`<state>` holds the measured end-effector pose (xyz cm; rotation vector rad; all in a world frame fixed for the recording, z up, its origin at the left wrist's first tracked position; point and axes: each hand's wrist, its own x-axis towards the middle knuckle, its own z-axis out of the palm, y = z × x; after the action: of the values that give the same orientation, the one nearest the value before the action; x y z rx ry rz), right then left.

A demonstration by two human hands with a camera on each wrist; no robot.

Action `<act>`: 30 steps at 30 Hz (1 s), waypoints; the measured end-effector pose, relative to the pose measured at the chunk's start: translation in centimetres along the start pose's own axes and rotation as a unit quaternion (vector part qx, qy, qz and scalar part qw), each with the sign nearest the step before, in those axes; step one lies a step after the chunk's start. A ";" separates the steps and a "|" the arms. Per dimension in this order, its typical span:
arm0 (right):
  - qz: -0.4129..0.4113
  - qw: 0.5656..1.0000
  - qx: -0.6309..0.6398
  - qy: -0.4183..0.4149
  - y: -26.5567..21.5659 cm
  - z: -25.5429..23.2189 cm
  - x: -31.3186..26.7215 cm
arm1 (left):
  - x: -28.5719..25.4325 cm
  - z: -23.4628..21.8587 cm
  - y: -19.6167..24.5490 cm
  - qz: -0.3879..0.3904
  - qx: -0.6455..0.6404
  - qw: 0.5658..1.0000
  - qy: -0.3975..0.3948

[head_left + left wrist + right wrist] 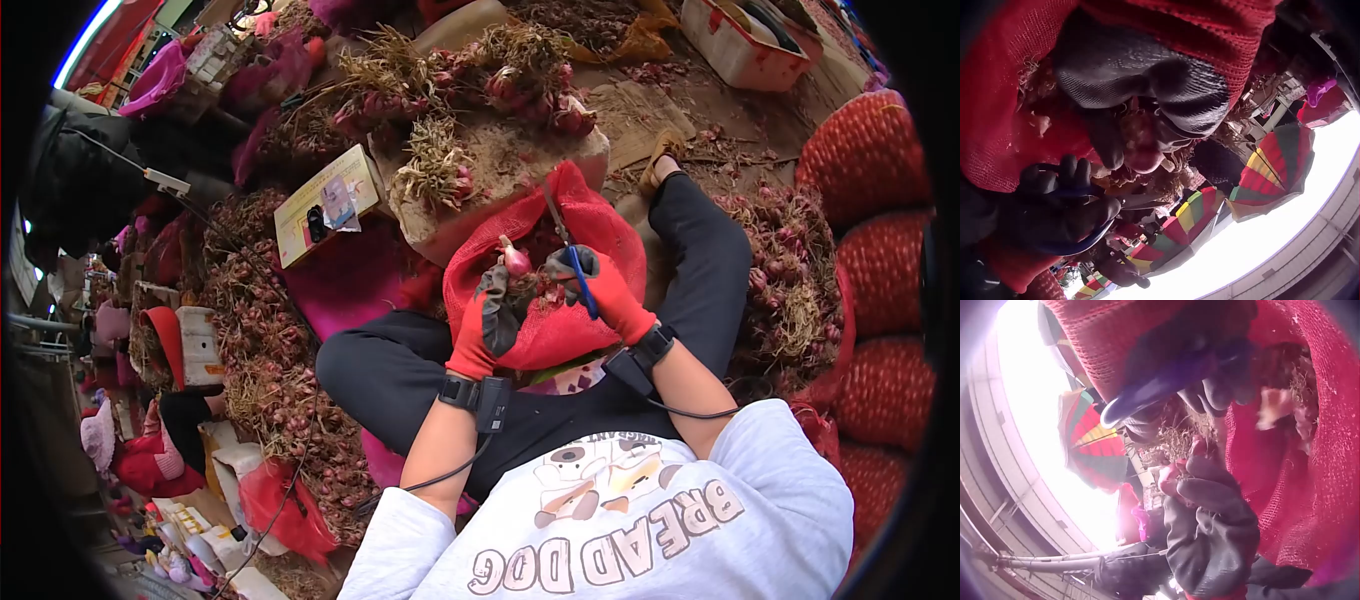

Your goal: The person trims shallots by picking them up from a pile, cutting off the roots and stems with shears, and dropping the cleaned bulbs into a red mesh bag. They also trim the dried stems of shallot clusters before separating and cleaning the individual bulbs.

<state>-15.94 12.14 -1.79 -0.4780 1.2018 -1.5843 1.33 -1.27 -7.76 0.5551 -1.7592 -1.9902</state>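
Observation:
My left hand (490,318), in a red glove with a grey palm, pinches a pink-purple shallot (516,262) over the mouth of a red mesh bag (618,232). The shallot (1142,153) shows between thumb and fingers in the left wrist view. Beside it, my right hand (612,288) grips scissors (581,282) by their blue handles, with the blades pointing away from me over the bag. In the right wrist view a blue handle loop (1160,390) stands out from the glove. Loose skins and dry bits (1275,406) lie inside the bag.
A block (430,225) topped with bunches of dried-stem shallots (435,165) stands ahead. Left of it is a cardboard box (335,205) with a small black object on it. Shallot heaps (265,370) lie on both sides. Full red mesh sacks (875,280) are stacked at the right.

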 end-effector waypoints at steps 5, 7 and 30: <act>-0.025 0.998 -0.052 0.013 0.0 2.2 -0.4 | -0.2 2.2 1.6 -0.006 -0.092 0.995 0.040; -0.012 0.998 0.056 -0.006 1.5 1.4 0.3 | -0.6 1.3 1.9 -0.056 -0.073 0.995 0.047; 0.058 0.994 0.046 -0.078 3.3 -0.4 0.9 | -0.4 3.5 4.8 -0.103 -0.072 0.980 0.153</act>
<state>-14.95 11.70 -5.04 -0.4554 1.0161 -1.4681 -0.06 1.31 -2.61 0.9702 -1.4091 -2.0187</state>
